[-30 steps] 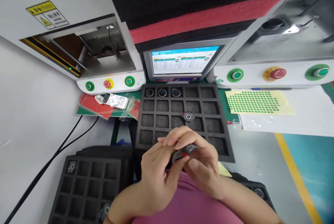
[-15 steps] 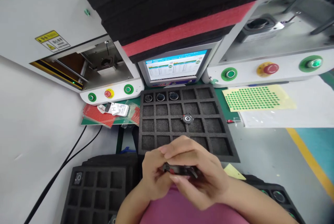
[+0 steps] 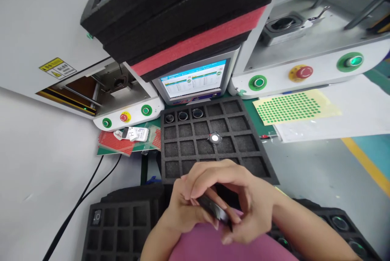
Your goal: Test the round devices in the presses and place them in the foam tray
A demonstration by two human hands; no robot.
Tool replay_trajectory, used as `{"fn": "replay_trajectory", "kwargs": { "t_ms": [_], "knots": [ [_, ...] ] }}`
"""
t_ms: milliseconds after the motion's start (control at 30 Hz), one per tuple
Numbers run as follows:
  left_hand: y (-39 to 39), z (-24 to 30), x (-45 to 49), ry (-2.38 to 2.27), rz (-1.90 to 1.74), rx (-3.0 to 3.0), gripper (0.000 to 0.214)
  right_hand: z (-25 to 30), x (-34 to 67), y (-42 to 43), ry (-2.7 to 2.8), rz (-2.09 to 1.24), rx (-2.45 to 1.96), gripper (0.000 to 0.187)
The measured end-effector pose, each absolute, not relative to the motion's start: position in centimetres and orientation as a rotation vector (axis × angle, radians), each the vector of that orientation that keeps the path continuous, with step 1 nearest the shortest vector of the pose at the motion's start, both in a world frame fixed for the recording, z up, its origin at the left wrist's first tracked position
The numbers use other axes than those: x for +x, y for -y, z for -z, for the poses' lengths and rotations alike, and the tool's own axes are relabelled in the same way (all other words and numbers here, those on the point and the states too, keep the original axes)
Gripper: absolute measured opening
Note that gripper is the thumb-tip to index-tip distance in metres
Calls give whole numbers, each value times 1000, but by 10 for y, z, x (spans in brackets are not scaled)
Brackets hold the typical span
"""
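Observation:
A dark, round watch case (image 3: 215, 211) is held tilted in front of my body, its edge toward me. My left hand (image 3: 185, 208) grips it from the left, thumb along its near side. My right hand (image 3: 254, 202) curls over it, with fingers against its far side and the thumb near its lower right end. The fingers hide much of the case. Just beyond my hands lies a black foam tray (image 3: 265, 167) with square pockets. One round watch case (image 3: 215, 138) rests across its dividers, and three more sit in the back row.
A monitor (image 3: 195, 84) stands behind the tray, between two button-fronted machines, under overhanging black foam trays (image 3: 183, 29). Green-dot stickers (image 3: 289, 106) lie right; red sticker sheets (image 3: 114, 142) and a white device (image 3: 138, 134) lie left. Lower trays flank me, left (image 3: 146, 228) and right (image 3: 319, 212).
The watch case has turned from nearly level to steeply tilted, its right end now lower. My right fingers have arched and shifted around it. The whole view has swung slightly.

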State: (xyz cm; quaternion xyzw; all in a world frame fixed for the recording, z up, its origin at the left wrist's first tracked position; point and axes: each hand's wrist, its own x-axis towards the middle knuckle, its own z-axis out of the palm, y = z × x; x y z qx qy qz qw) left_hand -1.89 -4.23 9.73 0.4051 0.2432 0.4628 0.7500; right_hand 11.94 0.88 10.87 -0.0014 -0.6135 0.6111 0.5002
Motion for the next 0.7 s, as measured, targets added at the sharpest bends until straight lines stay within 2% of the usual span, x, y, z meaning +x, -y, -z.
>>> {"fn": "replay_trajectory", "kwargs": {
  "t_ms": [300,700],
  "knots": [
    [41,-90,-8,-793,-879,844,47,-100,140,-18,1601,-1396,-76,51],
    [25,-77,33,-791,-644,969,69,-76,177,10,1502,-1326,-355,59]
  ]
}}
